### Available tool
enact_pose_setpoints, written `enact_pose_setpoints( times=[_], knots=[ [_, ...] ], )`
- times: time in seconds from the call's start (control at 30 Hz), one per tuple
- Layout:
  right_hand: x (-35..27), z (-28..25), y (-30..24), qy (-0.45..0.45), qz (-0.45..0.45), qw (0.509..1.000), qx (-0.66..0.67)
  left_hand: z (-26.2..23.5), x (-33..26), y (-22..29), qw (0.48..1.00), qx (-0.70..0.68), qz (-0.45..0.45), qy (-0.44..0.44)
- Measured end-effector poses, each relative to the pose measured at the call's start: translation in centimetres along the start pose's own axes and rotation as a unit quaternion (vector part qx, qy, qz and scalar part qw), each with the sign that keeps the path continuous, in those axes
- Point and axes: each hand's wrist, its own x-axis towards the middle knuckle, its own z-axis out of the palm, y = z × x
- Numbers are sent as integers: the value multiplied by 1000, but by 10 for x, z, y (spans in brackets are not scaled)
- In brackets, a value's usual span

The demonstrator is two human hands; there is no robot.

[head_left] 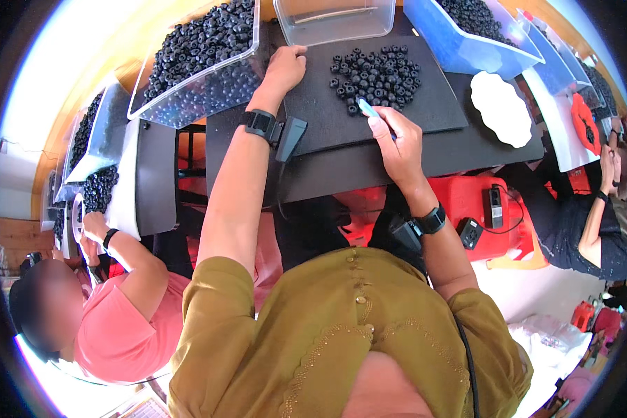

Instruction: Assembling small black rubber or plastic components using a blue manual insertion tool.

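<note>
A loose pile of black beads [380,73], each round and holed, lies on a flat dark board [425,115]. My right hand [400,143] is closed around a slim light-blue tool [367,107], whose tip reaches the near edge of the pile; its exact kind is unclear. Left of the pile, my left hand [285,68] rests by the board's far left edge with its fingers curled together. Whatever may be in those fingers is hidden. It sits between a big clear bin [195,104] full of black beads and a clear plastic tray [338,31].
A white scalloped plate [501,109] lies right of the board, on the dark table [327,174]. Behind it stands a blue-tinted bin [460,52] of beads. A red stool [460,198] is below the table. Co-workers sit at left in a pink top [129,324] and at right.
</note>
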Motion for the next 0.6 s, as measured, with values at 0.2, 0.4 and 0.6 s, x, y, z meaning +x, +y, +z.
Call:
enact_pose_setpoints(
  times=[0.2,0.4,0.6],
  knots=[
    [-1,-1,5,6,7,1000,3,12,-13,17,952,14,254,171],
    [1,0,-1,-2,1,1000,19,3,4,6,995,-90,-20,42],
    [2,-3,-3,-5,2,1000,4,8,-1,20,992,11,15,127]
  ],
)
